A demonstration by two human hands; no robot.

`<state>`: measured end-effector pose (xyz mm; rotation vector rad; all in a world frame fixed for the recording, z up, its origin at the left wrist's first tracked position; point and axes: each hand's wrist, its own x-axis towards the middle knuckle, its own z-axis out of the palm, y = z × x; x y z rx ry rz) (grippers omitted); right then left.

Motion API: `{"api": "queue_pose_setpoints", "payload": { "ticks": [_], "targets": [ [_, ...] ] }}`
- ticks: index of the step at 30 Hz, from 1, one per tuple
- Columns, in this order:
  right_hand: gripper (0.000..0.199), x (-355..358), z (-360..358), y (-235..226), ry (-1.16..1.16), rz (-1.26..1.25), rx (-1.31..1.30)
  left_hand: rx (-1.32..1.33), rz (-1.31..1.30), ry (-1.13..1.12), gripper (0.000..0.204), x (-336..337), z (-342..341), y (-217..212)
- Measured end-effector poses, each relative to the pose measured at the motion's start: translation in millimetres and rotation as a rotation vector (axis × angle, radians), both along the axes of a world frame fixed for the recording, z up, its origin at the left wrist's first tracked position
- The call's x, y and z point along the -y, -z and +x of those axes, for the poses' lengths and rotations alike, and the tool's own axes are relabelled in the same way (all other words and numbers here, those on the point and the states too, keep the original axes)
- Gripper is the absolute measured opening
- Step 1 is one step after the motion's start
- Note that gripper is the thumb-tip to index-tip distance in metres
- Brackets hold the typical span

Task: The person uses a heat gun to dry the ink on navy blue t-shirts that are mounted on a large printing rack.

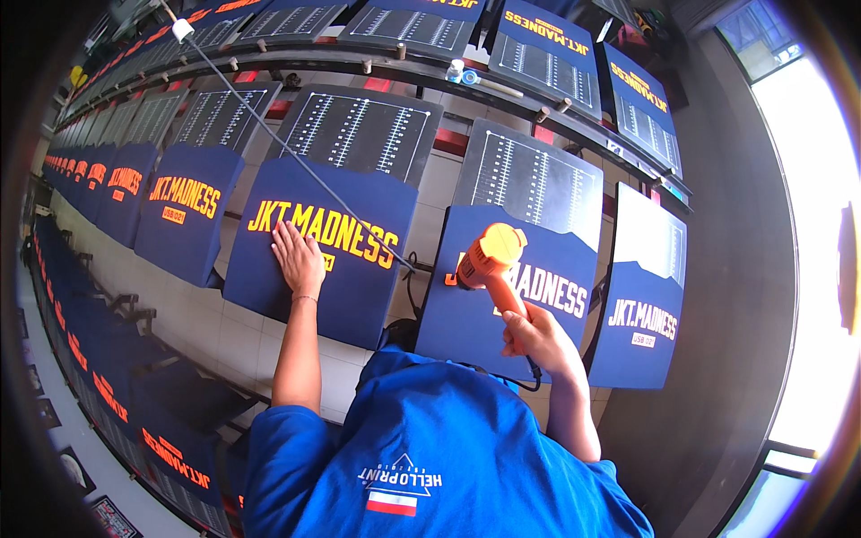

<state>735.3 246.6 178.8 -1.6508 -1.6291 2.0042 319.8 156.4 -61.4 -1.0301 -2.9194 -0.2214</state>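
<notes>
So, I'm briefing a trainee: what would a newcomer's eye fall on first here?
Probably the bright orange gun-shaped tool in the person's right grip, right of centre, over a navy printed panel. Next, likely the bold yellow lettering left of centre, where the left grip lies on the neighbouring navy panel. Then perhaps the row of similar panels receding to the left, or the white glare at the far right.

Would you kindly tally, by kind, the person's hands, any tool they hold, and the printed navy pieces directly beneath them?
Hands (left hand, right hand): 2
Orange heat gun: 1
Printed navy pieces (left piece, right piece): 2
Total: 5
</notes>
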Motion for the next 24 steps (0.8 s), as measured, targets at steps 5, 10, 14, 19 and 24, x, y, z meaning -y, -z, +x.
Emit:
{"api": "queue_pose_setpoints", "payload": {
  "ticks": [5, 10, 14, 19, 24],
  "targets": [
    [0.036, 5.1, -0.3, 0.1, -0.005, 0.04, 0.019, 0.01, -0.006, 0.05, 0.062, -7.2, 9.8, -1.5],
    [0.035, 6.7, 8.5, 1.2, 0.034, 0.05, 0.003, 0.031, 0.006, 0.097, 0.063, -11.6, 18.3, -3.6],
    [0.032, 4.0, 13.9, -5.7, 0.017, 0.04, 0.034, 0.029, 0.005, 0.147, 0.063, -13.9, 28.1, -3.2],
    [0.033, 5.2, 9.7, -0.1, 0.005, 0.009, 0.009, 0.006, 0.028, 0.226, 0.062, -21.5, 44.8, -3.6],
    [0.034, 2.9, -9.9, 2.6, -0.053, 0.003, -0.056, -0.003, 0.036, 0.281, 0.062, -23.4, 56.5, -4.1]
  ]
}}
